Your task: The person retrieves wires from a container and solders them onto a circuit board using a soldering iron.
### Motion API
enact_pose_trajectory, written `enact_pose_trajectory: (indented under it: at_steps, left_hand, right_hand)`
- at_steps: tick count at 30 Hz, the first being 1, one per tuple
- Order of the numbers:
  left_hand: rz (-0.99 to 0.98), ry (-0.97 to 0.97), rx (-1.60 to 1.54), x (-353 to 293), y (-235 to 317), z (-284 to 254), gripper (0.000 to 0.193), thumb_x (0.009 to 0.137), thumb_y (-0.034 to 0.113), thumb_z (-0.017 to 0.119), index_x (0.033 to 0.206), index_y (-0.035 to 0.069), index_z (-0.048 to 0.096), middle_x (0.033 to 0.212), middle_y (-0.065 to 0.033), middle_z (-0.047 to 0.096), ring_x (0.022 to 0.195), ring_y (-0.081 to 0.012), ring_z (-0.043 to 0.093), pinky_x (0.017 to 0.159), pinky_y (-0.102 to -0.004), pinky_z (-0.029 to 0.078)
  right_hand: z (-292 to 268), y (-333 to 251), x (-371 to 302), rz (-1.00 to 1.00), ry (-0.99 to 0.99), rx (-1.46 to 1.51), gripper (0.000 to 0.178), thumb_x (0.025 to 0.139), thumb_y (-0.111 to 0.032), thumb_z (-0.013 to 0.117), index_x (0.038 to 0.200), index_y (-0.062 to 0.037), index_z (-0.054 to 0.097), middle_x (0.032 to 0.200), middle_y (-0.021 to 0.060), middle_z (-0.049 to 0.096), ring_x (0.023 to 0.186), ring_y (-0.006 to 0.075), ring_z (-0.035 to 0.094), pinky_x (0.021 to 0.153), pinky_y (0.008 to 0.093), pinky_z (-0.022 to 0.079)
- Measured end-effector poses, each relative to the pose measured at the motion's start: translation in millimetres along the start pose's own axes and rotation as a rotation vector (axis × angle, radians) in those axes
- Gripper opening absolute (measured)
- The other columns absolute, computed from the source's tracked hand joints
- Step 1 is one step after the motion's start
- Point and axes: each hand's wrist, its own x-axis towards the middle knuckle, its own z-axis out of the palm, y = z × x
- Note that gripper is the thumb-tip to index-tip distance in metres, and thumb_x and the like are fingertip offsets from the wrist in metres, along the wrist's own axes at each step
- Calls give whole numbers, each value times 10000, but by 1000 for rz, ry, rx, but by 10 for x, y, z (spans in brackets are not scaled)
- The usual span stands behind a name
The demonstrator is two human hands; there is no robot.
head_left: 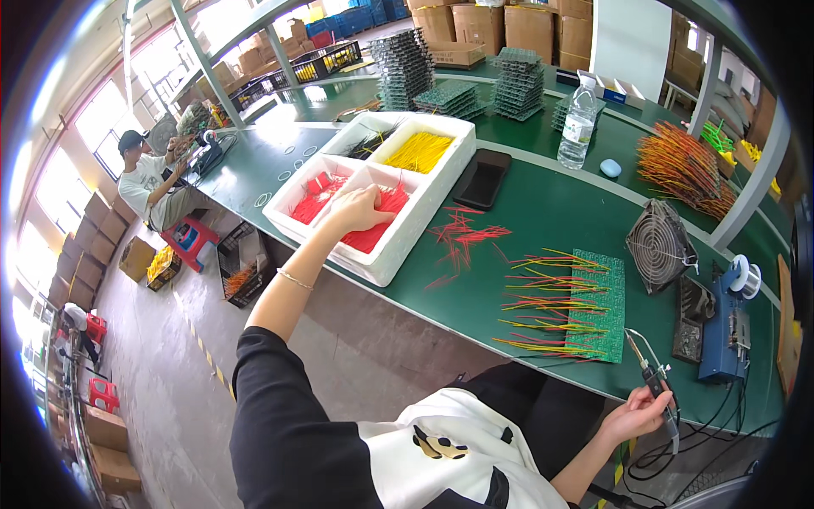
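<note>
My left hand [359, 209] reaches into a white foam box [463, 129] with compartments. Its fingers curl down among the red wires [392, 200], and the fingertips are partly hidden. Yellow wires [419, 153] and black wires [370, 146] fill the compartments farther back. At the lower right, my right hand [638, 414] grips a soldering iron [651, 373], its tip pointing up toward a green circuit board panel [597, 297]. Rows of red and yellow wires [543, 304] stick out from the panel's left side. Loose red wires [465, 237] lie between box and panel.
A black phone [483, 179] lies beside the box. Behind stand a water bottle [578, 124] and stacked circuit boards [519, 83]. A fan [661, 246], a blue soldering station [722, 331] and a solder spool [745, 276] stand at right. Another person [153, 182] sits far left.
</note>
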Motion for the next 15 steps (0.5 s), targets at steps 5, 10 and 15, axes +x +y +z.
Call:
enact_pose_trajectory:
  at_steps: [5, 10, 15]
  left_hand:
    - [-136, 9, -254, -20, -119, 80, 342, 734, 365, 647, 699, 29, 588, 690, -113, 606, 623, -223, 584, 599, -347, 441]
    - [-210, 135, -566, -20, -295, 52, 229, 779, 240, 628, 841, 22, 659, 690, -104, 619, 622, -151, 571, 597, -306, 435]
    - [-231, 200, -989, -62, -209, -71, 212, 871, 149, 510, 859, -28, 624, 758, -54, 632, 746, -103, 583, 679, -226, 427]
  right_hand:
    - [-78, 66, 28, -18, -42, 37, 283, 925, -245, 413, 855, 16, 500, 505, -31, 319, 422, 28, 237, 409, 189, 162]
    - [-79, 32, 7, 2, -68, 60, 274, 923, -239, 415, 827, 1, 505, 529, -31, 325, 435, 25, 239, 408, 187, 166]
    - [-87, 8, -1, -11, -73, 56, 256, 922, -227, 412, 824, -9, 507, 550, -29, 333, 440, 28, 234, 406, 186, 168]
